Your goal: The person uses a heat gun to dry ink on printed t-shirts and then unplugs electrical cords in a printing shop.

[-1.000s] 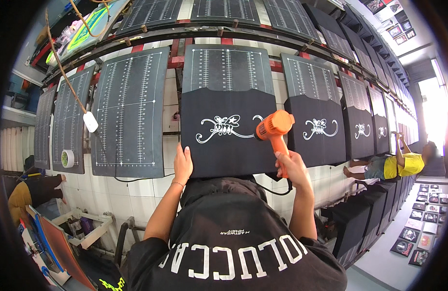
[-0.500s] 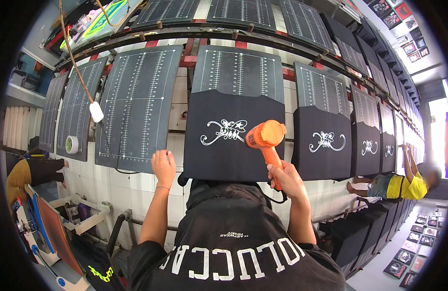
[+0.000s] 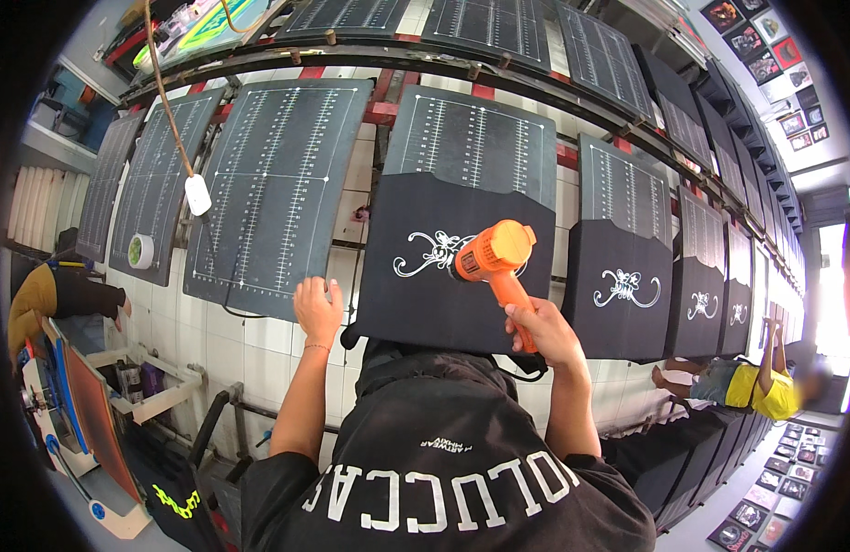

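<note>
An orange hair dryer (image 3: pixel 501 250) is gripped by its handle in my right hand (image 3: pixel 547 333). Its nozzle points left, over the white line print (image 3: pixel 425 253) on a black T-shirt (image 3: pixel 411 308), and partly covers that print. The shirt is spread over the lower part of a dark board (image 3: pixel 471 138) with white ruled marks. My left hand (image 3: pixel 319 311) holds nothing; its fingers are stretched out at the lower right corner of a bare marked board (image 3: pixel 259 202) to the left.
More shirts with the same print, such as one shirt (image 3: pixel 618 317), lie on boards to the right. A white power socket (image 3: pixel 197 195) hangs on a cord. A tape roll (image 3: pixel 141 251) sits far left. One person in yellow (image 3: pixel 761 386) stands right, another person (image 3: pixel 52 299) left.
The dryer's nozzle has shifted left, further over the print. My left hand's fingers have straightened at the board's corner. The whole view has tilted and shifted slightly.
</note>
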A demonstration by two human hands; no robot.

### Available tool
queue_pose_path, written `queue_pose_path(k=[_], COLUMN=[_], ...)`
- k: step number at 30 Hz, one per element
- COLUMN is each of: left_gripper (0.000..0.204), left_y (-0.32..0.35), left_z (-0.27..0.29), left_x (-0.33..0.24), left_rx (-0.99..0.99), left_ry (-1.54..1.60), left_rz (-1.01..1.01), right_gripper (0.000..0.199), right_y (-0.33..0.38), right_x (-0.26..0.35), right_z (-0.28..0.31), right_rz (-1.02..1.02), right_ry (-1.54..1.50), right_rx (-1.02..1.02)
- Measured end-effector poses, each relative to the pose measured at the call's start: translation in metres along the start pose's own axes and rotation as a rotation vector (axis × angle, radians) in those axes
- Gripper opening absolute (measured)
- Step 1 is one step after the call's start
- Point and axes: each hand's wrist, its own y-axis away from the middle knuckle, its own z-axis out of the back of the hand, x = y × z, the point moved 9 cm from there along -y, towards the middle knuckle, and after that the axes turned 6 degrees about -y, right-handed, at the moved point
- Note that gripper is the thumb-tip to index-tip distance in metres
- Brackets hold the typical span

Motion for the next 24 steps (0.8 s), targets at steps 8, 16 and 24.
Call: queue_pose_path(k=[8,16,24], left_gripper=[0.023,0.023,0.023], left_y=[0.0,0.0,-0.001], left_z=[0.0,0.0,0.002], left_x=[-0.001,0.0,-0.002], left_rx=[0.008,0.001,0.001], left_ry=[-0.007,-0.01,0.001], left_rz=[0.017,0.021,0.019], right_gripper=[0.029,0.031,0.034], right_y=[-0.016,-0.01,-0.027], right_x=[0.01,0.013,0.012], right_z=[0.009,0.017,0.013], right_rz=[0.058,0.014,0.046], right_ry=[-0.081,-0.032,-0.065], right_rx=[-0.093,-0.089,-0.082])
